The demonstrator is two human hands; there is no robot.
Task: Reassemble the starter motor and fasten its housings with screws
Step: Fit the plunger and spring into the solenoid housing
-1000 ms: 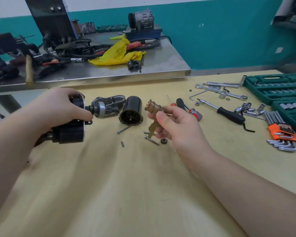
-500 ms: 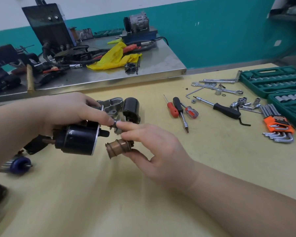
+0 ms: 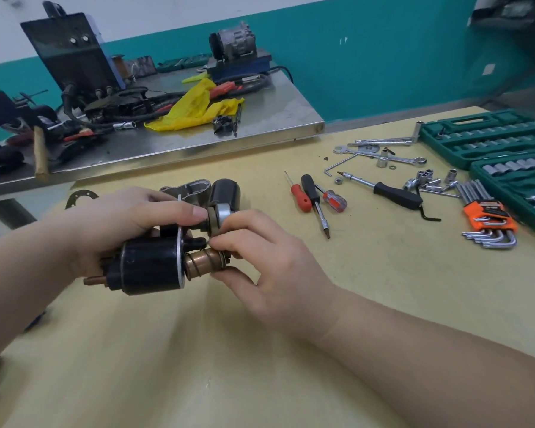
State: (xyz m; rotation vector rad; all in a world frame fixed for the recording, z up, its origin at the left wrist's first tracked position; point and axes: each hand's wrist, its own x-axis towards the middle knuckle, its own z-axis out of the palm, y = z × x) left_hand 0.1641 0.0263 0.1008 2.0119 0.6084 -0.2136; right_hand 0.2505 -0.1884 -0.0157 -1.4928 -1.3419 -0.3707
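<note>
Right now the right hand [image 3: 260, 257] pinches the outer end of a coppery plunger [image 3: 203, 264] with a spring wound round it, thumb below and fingertips above, and the plunger's other end sits at the mouth of the black solenoid body [image 3: 150, 267]. The left hand [image 3: 127, 230] grips that body from above and behind, fingers curled over it, forefinger stretched toward a small silver-faced part [image 3: 221, 213] just past the flange. Both are held in the air above the yellow bench [image 3: 167, 366].

As I judge it, the step in hand is seating the plunger in its bore. It should go in straight along the body's axis — a tilt would likely catch the spring on the rim — and the left hand would do best to hold the body steady while the right pushes and turns a little.

Just behind the hands lie the black motor housing [image 3: 226, 193] and a grey cast nose piece [image 3: 192, 191], not yet joined. Further right lie three screwdrivers [image 3: 312, 196], a black-handled driver [image 3: 393, 193], loose sockets and an orange-held set of hex keys [image 3: 488, 217].

At the far right two green cases [image 3: 476, 143] stand open — rows of silvery sockets fill their slots, though several sockets lie out on the bench beside them.
</note>
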